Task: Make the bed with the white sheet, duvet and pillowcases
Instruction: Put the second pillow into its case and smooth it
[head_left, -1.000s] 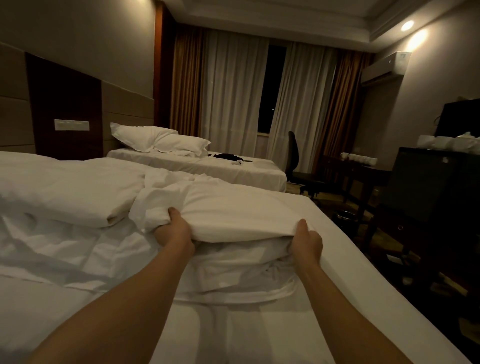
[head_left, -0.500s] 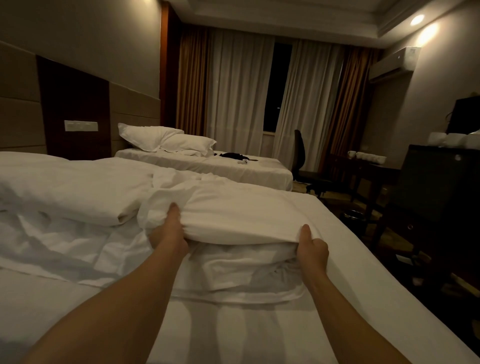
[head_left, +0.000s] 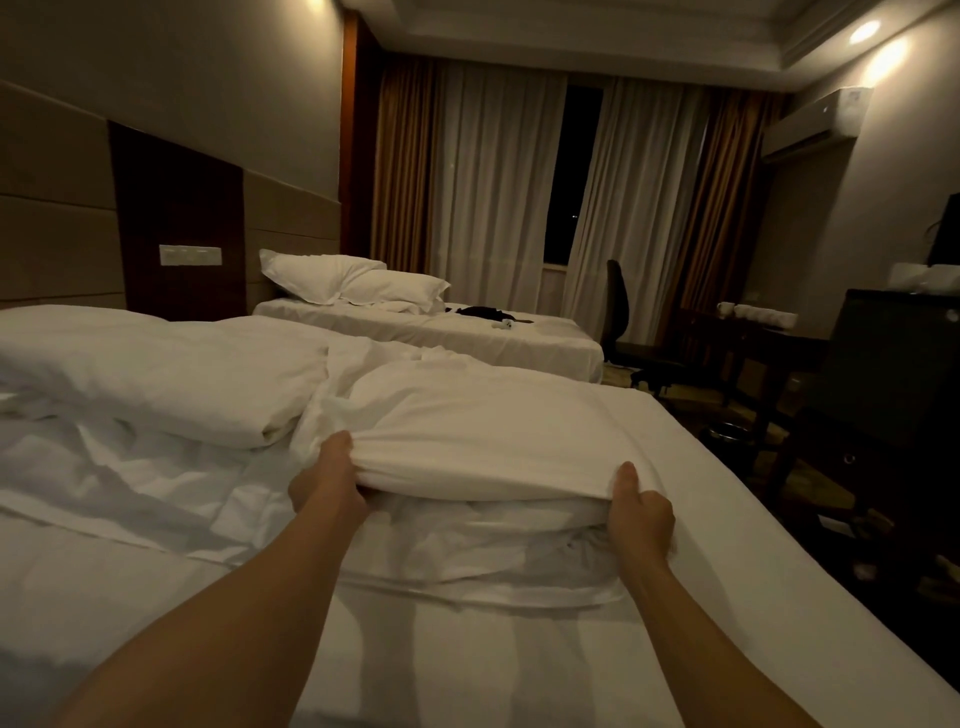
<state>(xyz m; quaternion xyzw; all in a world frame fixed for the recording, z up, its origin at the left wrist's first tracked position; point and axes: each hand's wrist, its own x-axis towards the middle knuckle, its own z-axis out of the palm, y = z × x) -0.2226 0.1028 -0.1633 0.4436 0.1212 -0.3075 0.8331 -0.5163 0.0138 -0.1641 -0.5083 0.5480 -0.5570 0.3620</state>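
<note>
Both bare arms reach forward over the near bed (head_left: 727, 519), whose white sheet (head_left: 467, 665) lies stretched flat across the mattress. The left hand (head_left: 327, 486) grips the near edge of a folded white pillowcase or cover (head_left: 493, 436); the thumb lies on top of the cloth and the fingers are tucked beneath it, out of sight. The right hand (head_left: 640, 512) grips the same edge further right, thumb up against the fold and fingers curled under the cloth. Between the two hands the edge is lifted off a crumpled heap of white bedding (head_left: 483, 545) that rests on the sheet. In the dim light it is hard to tell whether the held cloth is a pillowcase with a pillow inside or a folded part of the duvet.

To the left, a thick folded white duvet (head_left: 156, 374) lies across the head end of the near bed, its lower edge touching more rumpled white cloth (head_left: 130, 483).

Beyond, a second bed (head_left: 441, 338) carries two white pillows (head_left: 353, 278) against the headboard and a small dark item (head_left: 483, 312) on its sheet. Curtains (head_left: 493, 182) cover the window behind. At right stand a dark chair (head_left: 618, 312), a table (head_left: 769, 338) with white cups, and a dark cabinet (head_left: 893, 374).
</note>
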